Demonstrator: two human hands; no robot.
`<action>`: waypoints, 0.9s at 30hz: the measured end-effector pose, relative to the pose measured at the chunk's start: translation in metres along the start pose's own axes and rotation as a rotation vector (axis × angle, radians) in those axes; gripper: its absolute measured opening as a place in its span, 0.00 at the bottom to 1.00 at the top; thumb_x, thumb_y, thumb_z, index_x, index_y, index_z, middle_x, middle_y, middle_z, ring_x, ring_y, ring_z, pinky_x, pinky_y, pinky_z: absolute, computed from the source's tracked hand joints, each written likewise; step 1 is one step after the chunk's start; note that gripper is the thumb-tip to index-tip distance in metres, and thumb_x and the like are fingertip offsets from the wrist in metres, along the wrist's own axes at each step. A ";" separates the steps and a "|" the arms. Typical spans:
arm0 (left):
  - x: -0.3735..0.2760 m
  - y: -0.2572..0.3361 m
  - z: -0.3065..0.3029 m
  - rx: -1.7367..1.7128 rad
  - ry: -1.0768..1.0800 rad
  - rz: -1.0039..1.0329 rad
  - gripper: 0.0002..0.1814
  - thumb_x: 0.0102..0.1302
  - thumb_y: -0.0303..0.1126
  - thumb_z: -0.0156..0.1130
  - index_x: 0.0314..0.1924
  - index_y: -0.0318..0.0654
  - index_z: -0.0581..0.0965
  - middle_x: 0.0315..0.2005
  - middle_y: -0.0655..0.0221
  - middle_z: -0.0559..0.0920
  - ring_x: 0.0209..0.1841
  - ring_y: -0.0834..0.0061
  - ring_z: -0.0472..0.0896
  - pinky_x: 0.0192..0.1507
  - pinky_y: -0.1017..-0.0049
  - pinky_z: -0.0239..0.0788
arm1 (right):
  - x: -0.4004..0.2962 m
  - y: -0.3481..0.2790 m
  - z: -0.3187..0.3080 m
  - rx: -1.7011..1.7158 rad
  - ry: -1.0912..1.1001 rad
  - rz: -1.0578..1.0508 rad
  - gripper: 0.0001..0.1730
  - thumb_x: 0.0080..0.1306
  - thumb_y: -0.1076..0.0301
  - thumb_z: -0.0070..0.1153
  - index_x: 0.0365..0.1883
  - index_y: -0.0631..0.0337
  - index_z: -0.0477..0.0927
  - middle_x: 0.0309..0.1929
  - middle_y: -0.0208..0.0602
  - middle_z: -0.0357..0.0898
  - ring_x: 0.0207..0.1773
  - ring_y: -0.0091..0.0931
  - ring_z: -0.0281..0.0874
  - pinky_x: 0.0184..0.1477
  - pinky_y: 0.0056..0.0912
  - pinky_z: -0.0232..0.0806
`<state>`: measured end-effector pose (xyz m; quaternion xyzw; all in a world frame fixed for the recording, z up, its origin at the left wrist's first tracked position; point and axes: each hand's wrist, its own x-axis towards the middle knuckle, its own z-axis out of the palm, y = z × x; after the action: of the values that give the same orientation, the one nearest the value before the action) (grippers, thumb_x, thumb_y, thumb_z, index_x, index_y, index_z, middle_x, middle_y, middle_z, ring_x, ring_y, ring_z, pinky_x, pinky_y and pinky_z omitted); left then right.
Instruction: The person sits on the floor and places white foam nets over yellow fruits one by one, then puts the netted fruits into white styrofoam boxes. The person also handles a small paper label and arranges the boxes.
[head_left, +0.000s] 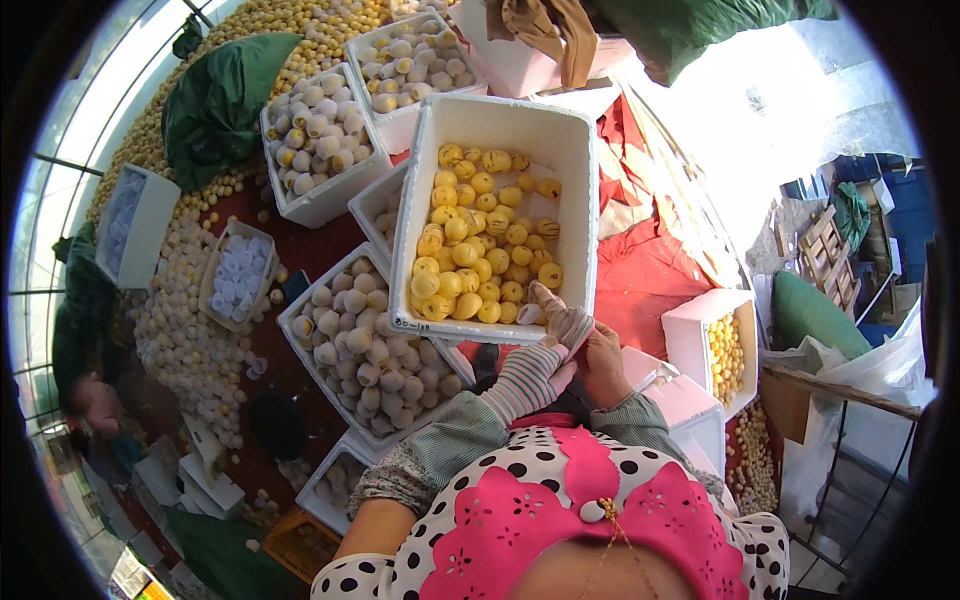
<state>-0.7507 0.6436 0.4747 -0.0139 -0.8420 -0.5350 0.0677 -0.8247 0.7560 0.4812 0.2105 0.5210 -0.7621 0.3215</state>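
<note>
My left hand (523, 381), in a striped knitted glove, and my bare right hand (604, 364) meet at the near right corner of a white foam box (504, 120). Between them they hold a crumpled pale cloth piece (571, 327), which looks like a second glove; its finger-like end hangs over the box rim. Inside the box lie many round yellow fruits (480, 247) with dark stripes, like pepino melons. They lie bare, heaped toward the near and left sides. One pale foam-net-covered piece (529, 313) rests at the near edge, by the cloth.
Foam boxes of net-wrapped fruit (375, 341) stand to the left and behind. A small tub (238, 274) holds white foam nets. Loose fruit (187, 330) covers the floor at left. At right stand a foam box (690, 319) of yellow fruit and a metal railing (832, 390).
</note>
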 end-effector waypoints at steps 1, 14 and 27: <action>-0.001 -0.002 -0.001 0.093 -0.045 -0.050 0.08 0.58 0.33 0.59 0.28 0.37 0.73 0.20 0.59 0.76 0.24 0.60 0.77 0.28 0.66 0.67 | -0.001 0.000 -0.002 0.011 0.004 0.009 0.11 0.67 0.70 0.46 0.40 0.68 0.77 0.37 0.38 0.80 0.36 0.26 0.79 0.41 0.27 0.72; 0.002 0.010 0.038 0.018 -0.001 -0.141 0.10 0.57 0.34 0.59 0.27 0.36 0.72 0.24 0.57 0.74 0.27 0.57 0.75 0.31 0.64 0.66 | 0.020 0.005 -0.019 0.117 -0.638 0.275 0.32 0.67 0.55 0.34 0.66 0.64 0.55 0.64 0.49 0.59 0.62 0.41 0.62 0.61 0.45 0.58; 0.053 0.022 0.080 -0.132 0.019 -0.202 0.09 0.58 0.28 0.58 0.24 0.35 0.70 0.20 0.62 0.70 0.24 0.65 0.69 0.29 0.70 0.61 | 0.042 -0.037 -0.064 -0.125 -0.340 -0.068 0.19 0.68 0.65 0.49 0.54 0.65 0.72 0.46 0.40 0.78 0.44 0.25 0.77 0.45 0.28 0.72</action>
<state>-0.8094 0.7227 0.4682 0.0718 -0.8015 -0.5934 0.0203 -0.8816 0.8131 0.4541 0.0405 0.5124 -0.7634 0.3913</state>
